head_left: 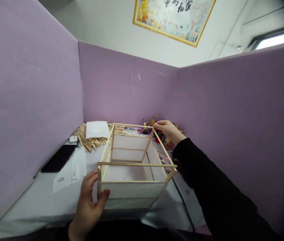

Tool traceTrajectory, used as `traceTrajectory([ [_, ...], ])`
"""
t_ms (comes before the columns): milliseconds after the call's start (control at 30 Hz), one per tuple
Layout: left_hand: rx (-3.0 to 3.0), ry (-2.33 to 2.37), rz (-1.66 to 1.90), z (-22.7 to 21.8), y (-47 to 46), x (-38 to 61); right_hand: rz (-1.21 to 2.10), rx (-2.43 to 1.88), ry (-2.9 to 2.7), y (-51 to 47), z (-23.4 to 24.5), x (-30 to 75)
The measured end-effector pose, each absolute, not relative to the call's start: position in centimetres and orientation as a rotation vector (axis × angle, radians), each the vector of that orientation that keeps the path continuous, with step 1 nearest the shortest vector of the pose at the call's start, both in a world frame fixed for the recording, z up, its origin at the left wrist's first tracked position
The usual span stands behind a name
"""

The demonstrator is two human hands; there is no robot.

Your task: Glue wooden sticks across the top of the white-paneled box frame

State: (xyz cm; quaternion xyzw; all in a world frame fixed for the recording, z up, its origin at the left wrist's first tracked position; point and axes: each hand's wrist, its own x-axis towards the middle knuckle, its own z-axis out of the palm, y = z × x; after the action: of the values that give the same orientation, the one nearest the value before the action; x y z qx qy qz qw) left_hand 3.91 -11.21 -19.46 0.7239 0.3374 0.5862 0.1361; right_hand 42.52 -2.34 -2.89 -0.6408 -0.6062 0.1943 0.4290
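A box-shaped frame of thin wooden sticks [137, 164] stands before me, its lower walls covered with white paper [132, 190] and its top open. My left hand [89, 201] grips the near left corner post, thumb on the front and fingers along the left side. At the far right top corner, the fingertips of my right hand [167, 130] are pinched on the wooden frame. Whether a separate small piece lies between those fingertips cannot be made out.
Loose wooden sticks [88, 142] lie back left, partly under a white sheet [97, 130]. A black phone-like slab [59, 158] and white case [73, 139] are at left. A pinkish tool [165, 160] and black cable [184, 204] lie right. Purple partitions [122, 93] enclose the table.
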Motion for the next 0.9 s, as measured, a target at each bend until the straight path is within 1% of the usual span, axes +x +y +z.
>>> traceTrajectory([
  [167,2.104,0.990,1.696,-19.3,-11.4,3.9,0.444,-1.567,-1.543,-3.1,-2.4,42.2],
  [500,2.072,0.973,1.717,-19.2,-11.7,4.2,0.351,-1.638,-1.597,-2.6,-2.0,41.3],
  [900,2.075,1.022,1.732,-19.1,-11.6,4.3,0.451,-1.603,-1.565,-2.6,-2.0,41.6],
])
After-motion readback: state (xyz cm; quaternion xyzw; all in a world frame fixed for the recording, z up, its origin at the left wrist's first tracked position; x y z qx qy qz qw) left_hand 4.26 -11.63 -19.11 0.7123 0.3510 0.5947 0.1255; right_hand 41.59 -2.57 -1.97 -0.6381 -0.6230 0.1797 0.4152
